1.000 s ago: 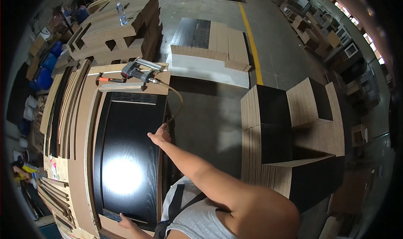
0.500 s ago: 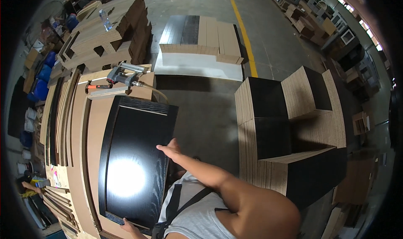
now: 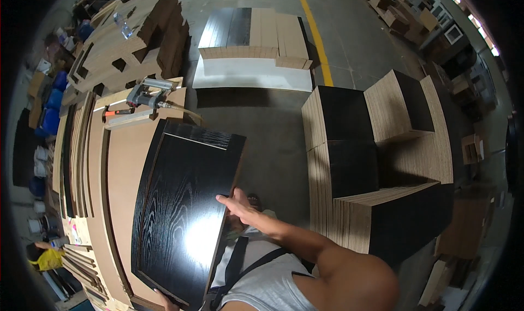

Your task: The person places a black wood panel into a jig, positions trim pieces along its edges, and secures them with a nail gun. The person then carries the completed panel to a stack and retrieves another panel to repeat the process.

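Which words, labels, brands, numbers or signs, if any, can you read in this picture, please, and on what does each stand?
None can be read.
Black panel: no lettering that I can make out.
Air tool: any marking is too small to read.
Clear bottle: any label is too small and blurred to read.
Stacked boards on the right: no lettering that I can make out.

Left of the yellow floor line [image 3: 314, 35], black and tan boards [image 3: 256, 32] lie stacked on a white base [image 3: 251, 73]; farther left, a clear plastic bottle [image 3: 123, 27] tops piled brown panels [image 3: 103, 50]. Black-faced panels [image 3: 352, 169] stand before the line's near end.
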`<state>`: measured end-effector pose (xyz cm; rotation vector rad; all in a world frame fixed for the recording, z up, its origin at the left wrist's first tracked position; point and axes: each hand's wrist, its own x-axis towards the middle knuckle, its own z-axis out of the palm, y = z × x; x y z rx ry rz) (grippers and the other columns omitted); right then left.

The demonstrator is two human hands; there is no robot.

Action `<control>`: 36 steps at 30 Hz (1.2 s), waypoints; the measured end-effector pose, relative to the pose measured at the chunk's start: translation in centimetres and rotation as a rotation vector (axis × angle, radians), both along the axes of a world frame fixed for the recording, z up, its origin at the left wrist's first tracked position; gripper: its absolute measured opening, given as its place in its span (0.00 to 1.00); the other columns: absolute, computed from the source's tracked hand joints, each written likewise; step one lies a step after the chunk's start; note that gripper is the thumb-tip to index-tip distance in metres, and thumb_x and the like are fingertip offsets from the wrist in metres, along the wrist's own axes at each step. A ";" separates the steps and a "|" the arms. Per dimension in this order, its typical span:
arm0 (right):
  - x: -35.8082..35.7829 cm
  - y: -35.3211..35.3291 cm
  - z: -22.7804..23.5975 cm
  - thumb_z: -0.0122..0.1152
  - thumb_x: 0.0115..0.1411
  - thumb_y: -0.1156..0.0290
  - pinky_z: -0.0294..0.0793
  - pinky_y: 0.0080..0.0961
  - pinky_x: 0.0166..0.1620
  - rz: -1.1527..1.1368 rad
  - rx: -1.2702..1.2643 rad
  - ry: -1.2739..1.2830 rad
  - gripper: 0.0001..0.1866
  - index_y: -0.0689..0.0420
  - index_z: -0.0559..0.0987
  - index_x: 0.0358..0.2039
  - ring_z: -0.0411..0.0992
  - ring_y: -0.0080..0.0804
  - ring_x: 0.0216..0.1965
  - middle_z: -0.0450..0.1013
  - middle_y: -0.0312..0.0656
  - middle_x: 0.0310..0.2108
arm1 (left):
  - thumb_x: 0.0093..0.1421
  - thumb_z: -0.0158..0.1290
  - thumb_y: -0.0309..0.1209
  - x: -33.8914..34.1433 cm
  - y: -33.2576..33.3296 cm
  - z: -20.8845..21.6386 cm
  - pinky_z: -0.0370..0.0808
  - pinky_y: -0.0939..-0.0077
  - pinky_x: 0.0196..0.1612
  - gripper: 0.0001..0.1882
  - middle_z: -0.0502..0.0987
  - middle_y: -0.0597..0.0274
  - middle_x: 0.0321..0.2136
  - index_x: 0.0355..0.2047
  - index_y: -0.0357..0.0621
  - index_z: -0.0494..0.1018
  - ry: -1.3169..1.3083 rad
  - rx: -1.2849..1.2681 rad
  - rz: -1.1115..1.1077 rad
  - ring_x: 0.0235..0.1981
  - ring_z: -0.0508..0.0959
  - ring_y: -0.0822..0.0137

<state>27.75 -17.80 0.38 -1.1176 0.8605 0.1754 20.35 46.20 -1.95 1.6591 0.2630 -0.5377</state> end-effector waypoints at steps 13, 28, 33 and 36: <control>-2.2 -0.5 5.9 0.70 0.57 0.58 0.77 0.33 0.38 -0.154 -0.357 -0.121 0.25 0.64 0.73 0.44 0.75 0.34 0.35 0.73 0.45 0.37 | 0.72 0.37 0.52 10.9 -14.6 2.9 0.68 0.50 0.65 0.35 0.60 0.45 0.66 0.69 0.38 0.54 0.096 0.064 0.309 0.63 0.66 0.46; -2.5 -0.6 9.8 0.67 0.57 0.66 0.81 0.27 0.35 -0.255 -0.060 -0.360 0.29 0.63 0.69 0.57 0.77 0.33 0.41 0.76 0.46 0.44 | 0.72 0.35 0.53 15.5 -22.0 7.1 0.65 0.47 0.67 0.36 0.56 0.45 0.68 0.70 0.40 0.51 -0.206 -0.115 0.582 0.65 0.64 0.45; -3.7 -0.9 12.4 0.67 0.60 0.53 0.77 0.22 0.36 -0.516 -0.022 -0.434 0.27 0.61 0.75 0.50 0.77 0.26 0.35 0.78 0.39 0.41 | 0.72 0.35 0.53 16.0 -22.7 10.0 0.65 0.46 0.68 0.36 0.55 0.45 0.69 0.71 0.41 0.51 -0.298 -0.171 0.691 0.66 0.63 0.45; -5.0 -3.3 9.1 0.63 0.61 0.42 0.74 0.21 0.38 -0.733 0.151 -0.420 0.27 0.56 0.81 0.43 0.76 0.23 0.38 0.79 0.35 0.38 | 0.72 0.34 0.53 16.6 -23.6 11.9 0.64 0.45 0.68 0.36 0.55 0.45 0.69 0.71 0.42 0.50 -0.349 -0.210 0.733 0.66 0.62 0.44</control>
